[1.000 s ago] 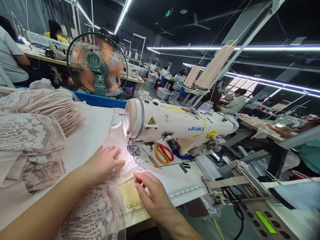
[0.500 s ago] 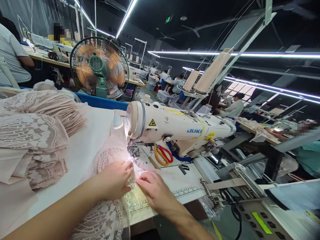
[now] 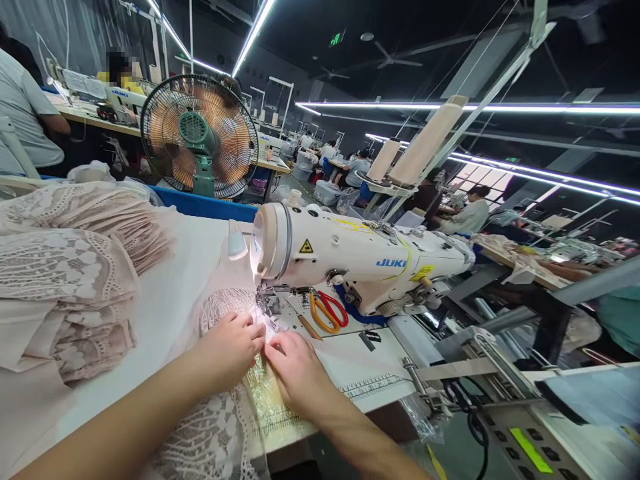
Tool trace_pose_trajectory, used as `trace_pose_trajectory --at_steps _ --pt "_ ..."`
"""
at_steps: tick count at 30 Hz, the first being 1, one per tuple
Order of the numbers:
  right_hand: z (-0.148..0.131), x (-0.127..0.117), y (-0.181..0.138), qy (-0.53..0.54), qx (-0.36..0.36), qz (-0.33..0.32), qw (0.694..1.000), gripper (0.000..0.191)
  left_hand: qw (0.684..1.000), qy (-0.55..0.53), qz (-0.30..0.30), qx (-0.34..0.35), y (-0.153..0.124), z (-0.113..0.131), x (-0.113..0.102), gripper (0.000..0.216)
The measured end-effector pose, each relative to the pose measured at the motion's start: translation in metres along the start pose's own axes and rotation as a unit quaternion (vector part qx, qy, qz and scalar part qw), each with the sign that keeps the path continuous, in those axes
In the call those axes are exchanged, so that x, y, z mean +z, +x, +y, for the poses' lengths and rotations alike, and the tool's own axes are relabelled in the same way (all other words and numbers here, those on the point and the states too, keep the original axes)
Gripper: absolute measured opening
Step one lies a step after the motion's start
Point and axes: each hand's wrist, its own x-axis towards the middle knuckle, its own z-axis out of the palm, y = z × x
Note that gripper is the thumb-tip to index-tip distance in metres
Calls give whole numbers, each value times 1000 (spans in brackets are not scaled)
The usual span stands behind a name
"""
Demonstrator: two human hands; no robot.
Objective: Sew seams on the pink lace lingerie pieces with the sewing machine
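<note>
A pale pink lace fabric piece (image 3: 213,423) runs from the table's front edge up under the needle area of a white JUKI sewing machine (image 3: 330,250). My left hand (image 3: 233,350) is closed on the fabric just in front of the presser foot, fingers curled and fingertips pinching its edge. Close beside it, my right hand (image 3: 295,367) pinches the same edge between thumb and fingers. The two hands' fingertips nearly meet. Lamp light falls brightly on the cloth there, and the needle itself is hard to make out.
Snips with orange handles (image 3: 323,312) and red ones lie by the machine bed, near a wooden-handled tool (image 3: 309,327) and a black blade (image 3: 370,339). Stacked lace pieces (image 3: 70,267) cover the table's left. A fan (image 3: 199,137) stands behind; thread cones (image 3: 430,143) rise at right.
My right hand has moved slightly up and left, closer to the left hand. The left hand's fingers have shifted a little on the fabric edge.
</note>
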Motion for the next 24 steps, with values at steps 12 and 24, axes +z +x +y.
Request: trace_pose_trajectory --at_steps 12,24 --pt "-12 10 24 -83 49 -21 995 31 1000 -4 24 -15 2 -17 8 20" --pt "3 18 -6 42 7 82 996 37 999 12 37 -22 6 -25 5 15"
